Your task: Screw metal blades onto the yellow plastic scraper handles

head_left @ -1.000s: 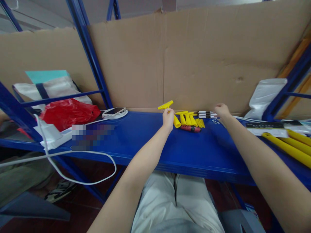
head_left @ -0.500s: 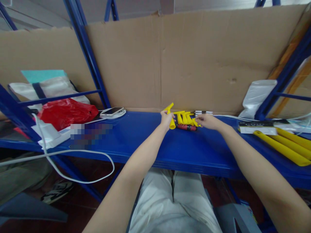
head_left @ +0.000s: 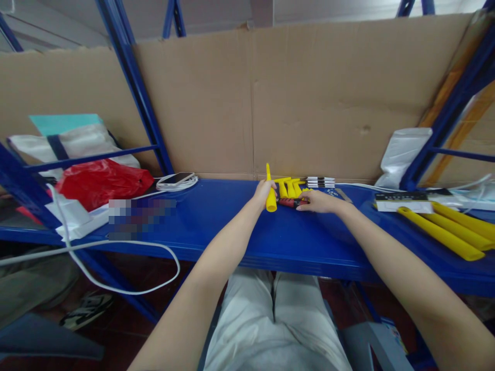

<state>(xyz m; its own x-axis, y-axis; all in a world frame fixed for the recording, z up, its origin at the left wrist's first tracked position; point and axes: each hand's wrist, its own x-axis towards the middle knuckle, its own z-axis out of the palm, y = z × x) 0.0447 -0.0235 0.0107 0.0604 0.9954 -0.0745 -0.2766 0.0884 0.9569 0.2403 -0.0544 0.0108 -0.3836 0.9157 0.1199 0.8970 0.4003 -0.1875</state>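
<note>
Fingers wrapped round it, my left hand [head_left: 263,192] holds a yellow plastic piece [head_left: 271,202] with its round open end toward me and a narrow tip pointing to the cardboard. My right hand [head_left: 314,201] is closed on the right end of a red and black screwdriver [head_left: 289,202] that lies on the blue shelf [head_left: 232,226]. Behind the screwdriver several yellow pieces [head_left: 290,188] lie in a row, partly hidden by my right hand.
Stacked black and white items [head_left: 320,182] lie by the cardboard wall [head_left: 309,103]. Long yellow parts [head_left: 441,233] and a box [head_left: 404,203] are at right. At left are a phone [head_left: 176,179], a red bag [head_left: 104,180] and a looped white cable [head_left: 176,257].
My right hand has moved left and down from the small yellow pieces onto the screwdriver. The yellow piece in my left hand has turned more upright in view.
</note>
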